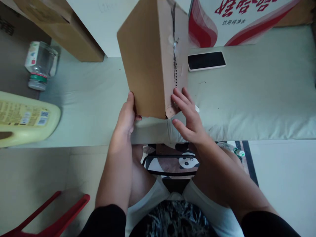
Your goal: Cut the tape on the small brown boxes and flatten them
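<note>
Plain brown corrugated cardboard box (148, 56), rectangular, standing on end on a pale cushioned mat (247, 108), torn tape seam down its right face, left hand (125, 117) gripping its lower left edge, right hand (189, 117) fingers spread loose against the seam, smooth black phone (206, 61) nearby.

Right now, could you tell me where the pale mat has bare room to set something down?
Free: right of the phone and the right hand, and between the cardboard box and the yellow jug. Crowded along the back.

A plain brown cardboard box (148, 59), a black-screened phone (206, 61), a pale yellow jug (27, 118), a pale green pad (259, 98).
</note>
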Demonstrator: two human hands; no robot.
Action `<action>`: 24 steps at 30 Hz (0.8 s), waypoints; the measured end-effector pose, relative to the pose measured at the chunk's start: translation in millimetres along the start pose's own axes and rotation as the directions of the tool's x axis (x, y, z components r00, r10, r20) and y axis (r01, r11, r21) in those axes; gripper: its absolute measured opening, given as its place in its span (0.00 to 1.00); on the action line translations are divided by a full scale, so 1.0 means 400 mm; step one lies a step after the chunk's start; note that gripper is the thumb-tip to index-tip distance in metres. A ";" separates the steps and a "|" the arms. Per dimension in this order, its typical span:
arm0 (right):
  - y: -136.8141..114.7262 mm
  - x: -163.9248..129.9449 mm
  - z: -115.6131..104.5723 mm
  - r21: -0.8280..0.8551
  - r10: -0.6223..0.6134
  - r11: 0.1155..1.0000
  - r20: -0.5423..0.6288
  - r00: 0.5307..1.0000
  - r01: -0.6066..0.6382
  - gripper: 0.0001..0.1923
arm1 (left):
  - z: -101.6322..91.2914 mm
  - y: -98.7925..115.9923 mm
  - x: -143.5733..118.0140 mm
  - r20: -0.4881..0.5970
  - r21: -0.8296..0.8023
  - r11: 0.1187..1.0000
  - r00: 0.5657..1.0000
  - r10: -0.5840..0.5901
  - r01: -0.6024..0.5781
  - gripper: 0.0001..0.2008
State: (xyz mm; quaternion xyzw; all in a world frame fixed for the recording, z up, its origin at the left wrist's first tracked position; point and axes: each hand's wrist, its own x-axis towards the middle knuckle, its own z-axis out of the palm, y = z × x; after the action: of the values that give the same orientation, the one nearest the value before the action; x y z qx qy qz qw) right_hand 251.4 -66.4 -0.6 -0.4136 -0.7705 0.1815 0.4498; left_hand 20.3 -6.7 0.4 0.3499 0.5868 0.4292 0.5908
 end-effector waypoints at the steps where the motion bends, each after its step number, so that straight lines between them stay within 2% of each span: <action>1: -0.005 0.001 -0.005 -0.009 -0.006 1.000 -0.036 0.999 0.006 0.32 | -0.007 0.008 -0.006 0.074 0.039 0.998 0.996 -0.058 0.055 0.33; 2: -0.009 0.002 -0.011 -0.010 -0.011 1.000 -0.090 0.996 0.010 0.30 | -0.015 0.016 -0.013 0.162 0.098 0.988 0.978 -0.130 0.115 0.34; 4: -0.011 0.002 -0.020 0.003 -0.018 1.000 -0.229 0.973 0.019 0.27 | -0.033 0.030 -0.027 0.322 0.267 0.945 0.907 -0.271 0.188 0.34; 7: -0.002 -0.002 -0.023 0.028 -0.020 0.999 -0.382 0.924 0.033 0.24 | -0.050 0.040 -0.037 0.481 0.519 0.845 0.771 -0.417 0.134 0.32; 8: 0.001 -0.003 -0.021 0.036 -0.014 0.999 -0.396 0.918 0.030 0.22 | -0.052 0.039 -0.036 0.486 0.562 0.821 0.763 -0.426 0.100 0.28; 9: 0.002 -0.005 -0.018 0.041 -0.007 0.999 -0.396 0.918 0.025 0.22 | -0.053 0.037 -0.031 0.450 0.576 0.814 0.800 -0.398 0.081 0.24; 10: 0.001 -0.006 -0.014 0.045 -0.001 0.999 -0.382 0.924 0.020 0.21 | -0.054 0.033 -0.024 0.363 0.548 0.833 0.874 -0.324 0.081 0.20; 11: -0.001 -0.008 -0.011 0.049 0.002 0.999 -0.358 0.934 0.017 0.22 | -0.055 0.028 -0.014 0.227 0.467 0.881 0.953 -0.200 0.074 0.17; 12: -0.006 -0.009 -0.008 0.059 0.002 0.998 -0.320 0.948 0.017 0.23 | -0.056 0.023 -0.002 0.054 0.344 0.939 0.997 -0.049 0.027 0.16; 13: -0.013 -0.010 -0.005 0.077 0.002 0.997 -0.271 0.963 0.020 0.23 | -0.059 0.017 0.012 -0.126 0.196 0.978 0.987 0.097 -0.071 0.17; 14: -0.020 -0.012 -0.004 0.105 0.000 0.994 -0.220 0.975 0.023 0.24 | -0.062 0.011 0.026 -0.227 0.066 0.974 0.947 0.226 -0.217 0.21; 15: -0.027 -0.014 -0.004 0.139 -0.003 0.990 -0.173 0.985 0.028 0.23 | -0.065 0.005 0.040 -0.267 -0.019 0.930 0.898 0.349 -0.367 0.27; 17: -0.038 -0.018 -0.006 0.198 -0.011 0.980 -0.104 0.995 0.032 0.21 | -0.068 -0.006 0.061 -0.197 -0.119 0.801 0.805 0.560 -0.586 0.39; 19: -0.042 -0.022 -0.011 0.240 -0.011 0.970 -0.082 0.997 0.031 0.19 | -0.061 -0.014 0.073 -0.042 -0.153 0.720 0.732 0.680 -0.677 0.42; 20: -0.043 -0.023 -0.013 0.260 -0.009 0.965 -0.079 0.997 0.029 0.19 | -0.055 -0.017 0.074 0.034 -0.158 0.706 0.711 0.703 -0.690 0.41; 22: -0.041 -0.023 -0.015 0.289 -0.006 0.957 -0.076 0.997 0.028 0.17 | -0.041 -0.019 0.074 0.123 -0.165 0.701 0.691 0.712 -0.693 0.38; 24: -0.040 -0.021 -0.015 0.291 -0.007 0.956 -0.069 0.998 0.027 0.15 | -0.030 -0.017 0.074 0.131 -0.159 0.720 0.708 0.694 -0.676 0.38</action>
State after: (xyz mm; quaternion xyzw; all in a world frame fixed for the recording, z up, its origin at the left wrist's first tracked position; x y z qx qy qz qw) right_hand 250.9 -83.1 8.4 -0.3420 -0.7232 0.2755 0.5331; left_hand 7.3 16.7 -18.3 0.5506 0.3366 0.6124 0.4566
